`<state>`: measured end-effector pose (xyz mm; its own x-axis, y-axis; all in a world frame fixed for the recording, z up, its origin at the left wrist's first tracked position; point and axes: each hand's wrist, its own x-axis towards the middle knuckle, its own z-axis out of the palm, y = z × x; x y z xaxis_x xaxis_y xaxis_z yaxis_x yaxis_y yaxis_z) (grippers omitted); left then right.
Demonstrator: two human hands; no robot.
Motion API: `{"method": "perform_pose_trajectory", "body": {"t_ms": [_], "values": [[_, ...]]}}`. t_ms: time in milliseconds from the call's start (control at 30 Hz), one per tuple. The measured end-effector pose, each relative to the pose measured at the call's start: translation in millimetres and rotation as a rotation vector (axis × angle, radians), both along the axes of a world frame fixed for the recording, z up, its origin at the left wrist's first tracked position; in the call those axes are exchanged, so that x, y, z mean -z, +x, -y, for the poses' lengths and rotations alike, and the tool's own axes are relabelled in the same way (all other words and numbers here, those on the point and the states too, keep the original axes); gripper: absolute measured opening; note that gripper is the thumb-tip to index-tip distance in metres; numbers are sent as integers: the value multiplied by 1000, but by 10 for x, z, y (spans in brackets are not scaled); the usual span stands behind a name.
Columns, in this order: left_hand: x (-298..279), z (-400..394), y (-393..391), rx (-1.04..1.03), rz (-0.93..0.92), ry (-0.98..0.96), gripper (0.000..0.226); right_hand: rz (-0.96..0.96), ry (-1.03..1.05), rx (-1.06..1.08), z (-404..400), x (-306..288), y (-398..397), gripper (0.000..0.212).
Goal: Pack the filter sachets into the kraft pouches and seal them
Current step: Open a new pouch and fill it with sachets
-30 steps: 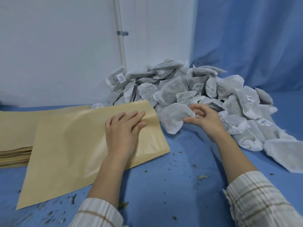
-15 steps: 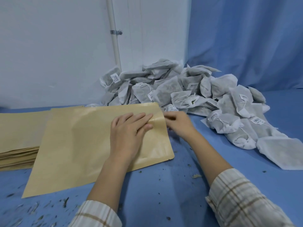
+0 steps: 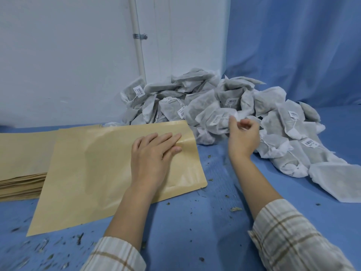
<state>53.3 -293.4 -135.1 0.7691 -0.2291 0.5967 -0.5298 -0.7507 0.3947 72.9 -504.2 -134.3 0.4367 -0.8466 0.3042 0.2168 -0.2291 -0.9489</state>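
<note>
Right hand has gone back out to the pile of filter sachets on the far right. Half a second ago it was down at the mouth of the kraft pouch, fingertips at the right edge next to the other hand; a second ago it was holding a sachet at the pile. Now its fingers are loosely curled just in front of one sachet at the near edge of the heap. They look about to close on its white corner, but I cannot tell from where I stand whether they already pinch it.

Left hand has hardly moved. It lies flat, fingers straight and together, pressing on the pouch near its right end, with the fingertips just short of the mouth strip. That pouch lies flat on the blue table cover, partly overlapping a stack of spare pouches at the left.

My reading is that one sachet has just gone into the pouch, or at least been brought to its opening, and the right hand is fetching another. The pouch looks barely bulged, so filling seems at an early stage and sealing is some way off. Dried leaf crumbs are scattered over the cloth nearer to me.
</note>
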Motion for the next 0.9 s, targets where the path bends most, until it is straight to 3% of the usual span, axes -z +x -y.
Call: {"method": "perform_pose_trajectory", "body": {"t_ms": [200,400,567,667,767,900], "values": [[-28,-59,-4,-27,16,-27,32,215,254,-135,86,-53,-41,24],[-62,-90,-6,-41,50,-81,31,167,16,-477,29,-71,-91,25],[-58,-84,-22,-23,97,-110,30,82,19,-784,-183,-66,-80,22],[-67,-80,-24,-18,145,-131,30,96,197,-894,-286,-78,-64,22],[-66,-111,6,-25,131,-143,30,313,502,-884,-200,-158,-46,23],[-80,-124,5,-17,123,-165,31,341,528,-927,-77,-171,-94,24]]}}
